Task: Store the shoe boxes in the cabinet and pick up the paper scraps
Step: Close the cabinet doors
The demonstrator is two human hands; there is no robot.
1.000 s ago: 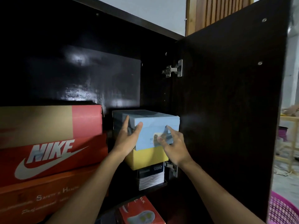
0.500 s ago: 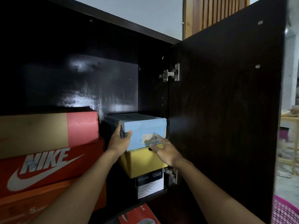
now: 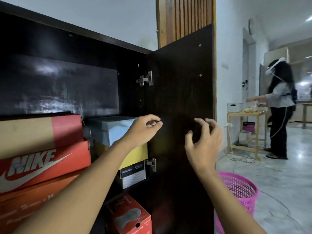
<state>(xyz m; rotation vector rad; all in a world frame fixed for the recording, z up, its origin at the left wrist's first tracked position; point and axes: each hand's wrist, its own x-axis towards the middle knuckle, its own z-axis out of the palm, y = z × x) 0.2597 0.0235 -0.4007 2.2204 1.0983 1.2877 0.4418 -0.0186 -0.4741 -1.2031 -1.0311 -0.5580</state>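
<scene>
Head view has the light blue shoe box (image 3: 116, 130) in the cabinet (image 3: 84, 39), just left of and beyond the left hand's (image 3: 143, 130) fingers (image 3: 152, 117). It tops a narrow stack, lying on a yellow box (image 3: 136, 153) that rests on a black-and-white box (image 3: 133, 174). Further left of those fingers stands a taller pile with a red Nike box (image 3: 42, 164).

The blue box is cardboard, so it should be light and fairly stiff at its corners, while its lid skirt will likely give under a squeeze. Lifting it by the lid alone could pull the lid off. The safer hold is judged to be on two opposite sides of the base, under the lid's edge. For a nudge deeper onto the shelf, flat fingers on the front face would do. A hard shove might drag the yellow box underneath along with it.

The left hand is raised in front of the box's near right corner, wrist straight, fingers loosely curled toward the thumb with a narrow gap, holding nothing. Whether it touches the box cannot be told. The right hand (image 3: 204, 146) hangs before the open cabinet door (image 3: 179, 73), back of the hand to the camera, fingers spread wide and bent like a claw, also holding nothing. Below and right of its fingers a pink basket (image 3: 241, 188) stands on the floor. No paper scraps can be made out.
</scene>
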